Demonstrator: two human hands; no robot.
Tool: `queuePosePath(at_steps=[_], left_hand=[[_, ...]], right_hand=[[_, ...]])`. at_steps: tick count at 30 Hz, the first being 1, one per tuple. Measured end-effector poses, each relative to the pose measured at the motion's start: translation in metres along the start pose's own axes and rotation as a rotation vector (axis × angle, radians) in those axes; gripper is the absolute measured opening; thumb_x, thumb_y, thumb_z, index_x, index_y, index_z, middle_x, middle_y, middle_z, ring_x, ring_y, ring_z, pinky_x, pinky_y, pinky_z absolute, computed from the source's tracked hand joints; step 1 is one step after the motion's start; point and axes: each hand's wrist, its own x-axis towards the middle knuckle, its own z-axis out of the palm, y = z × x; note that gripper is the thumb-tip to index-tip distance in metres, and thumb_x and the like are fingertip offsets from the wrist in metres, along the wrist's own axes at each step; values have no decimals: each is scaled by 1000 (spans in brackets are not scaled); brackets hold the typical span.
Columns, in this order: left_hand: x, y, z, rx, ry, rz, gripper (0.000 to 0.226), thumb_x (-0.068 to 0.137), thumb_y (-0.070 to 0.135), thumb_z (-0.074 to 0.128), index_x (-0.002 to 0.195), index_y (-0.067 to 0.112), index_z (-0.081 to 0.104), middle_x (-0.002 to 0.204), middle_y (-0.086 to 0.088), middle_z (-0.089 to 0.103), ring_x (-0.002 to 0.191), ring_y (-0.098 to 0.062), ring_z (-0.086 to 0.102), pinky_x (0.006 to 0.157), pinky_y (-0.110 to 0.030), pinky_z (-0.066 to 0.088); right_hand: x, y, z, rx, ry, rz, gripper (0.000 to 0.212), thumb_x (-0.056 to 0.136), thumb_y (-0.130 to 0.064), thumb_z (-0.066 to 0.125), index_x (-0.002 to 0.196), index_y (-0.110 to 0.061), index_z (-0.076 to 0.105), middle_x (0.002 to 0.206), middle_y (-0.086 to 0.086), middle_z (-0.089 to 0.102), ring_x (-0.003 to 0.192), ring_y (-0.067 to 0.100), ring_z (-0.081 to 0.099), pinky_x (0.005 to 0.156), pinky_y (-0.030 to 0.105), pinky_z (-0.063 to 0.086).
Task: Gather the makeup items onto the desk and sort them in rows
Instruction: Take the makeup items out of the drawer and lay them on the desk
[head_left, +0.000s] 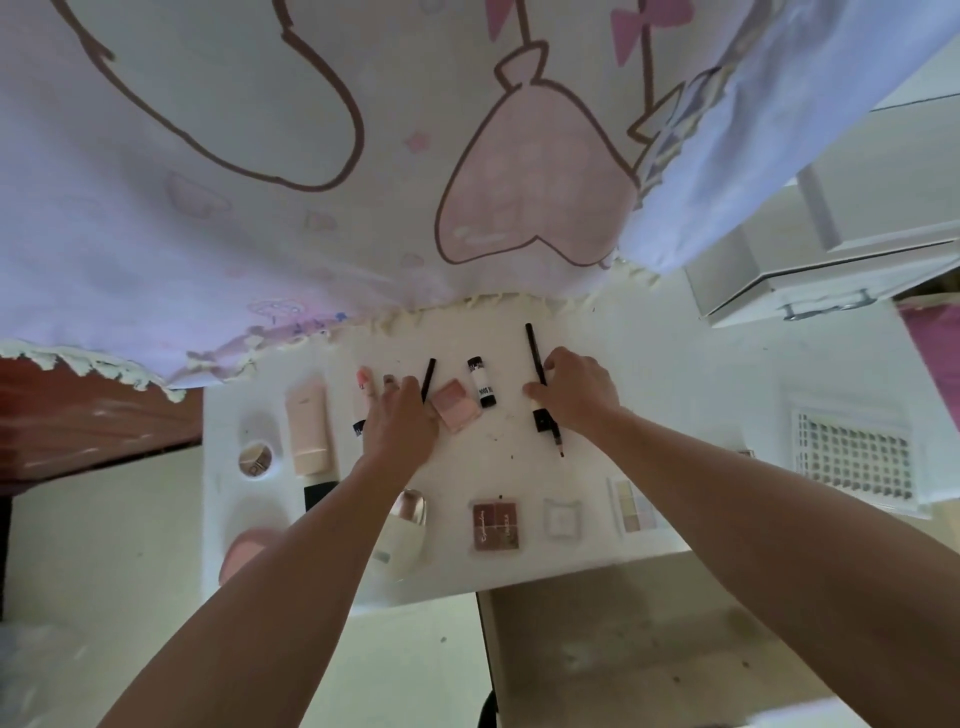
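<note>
On the white desk (675, 374), a long black pencil (531, 343) is pinched in the curled fingers of the right hand (574, 389), apparently for alignment with the upper row, while small tubes (363, 382) are covered by the left hand (400, 421), its grip indeterminable.

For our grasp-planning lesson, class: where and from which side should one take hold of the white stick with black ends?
Probably pinch the white stick across its white middle from above, fingers on its long sides. It lies flat on the desk, a narrow cylinder; the pink compact crowds its near left, so grip slightly toward the far end.
</note>
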Motion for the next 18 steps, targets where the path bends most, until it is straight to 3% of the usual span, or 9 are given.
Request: queuePosePath(at_steps=[2,5,7,10,13,18], left_hand=[[-6,1,0,15,6,6,24,90,15,54,112,5,49,132,-22,43,144,-42,13,105,-49,40],[-20,8,-3,-8,22,7,24,96,19,46,114,4,49,138,-22,39,140,-42,26,98,-49,43],[-33,13,-3,11,59,43,27,97,21,44,116,4,52,131,-20,45,138,-39,32,101,-50,40],[-60,22,-1,-19,102,52,35,92,20,54,125,10,51,126,-13,51,118,-36,51,93,-42,44],[-97,36,11,-91,148,77,32,89,24,62,118,13,55,133,-3,48,99,-25,60,79,-36,49],[-173,60,61,-241,101,-22,21,88,27,58,107,19,59,102,-1,64,89,-20,57,75,-32,46]], right_hand=[[-5,7,-2,33,-16,8,42,90,-38,65,123,-15,54,114,7,62,104,27,58,82,35,48],[-16,22,-7,102,-18,7,42,90,-36,64,128,-20,55,115,4,65,106,24,60,83,33,47],[-30,34,-13,142,9,-2,39,89,-34,65,125,-22,57,108,0,67,103,22,61,81,31,46],[-57,57,-23,176,43,-7,33,89,-34,66,119,-23,61,93,-8,64,92,18,61,80,30,47],[-91,88,-28,212,83,-30,26,90,-34,64,114,-24,63,88,-12,62,86,15,61,79,31,49],[-157,160,-17,306,107,-18,9,87,-34,67,95,-30,65,81,-11,67,79,13,66,78,31,52]])
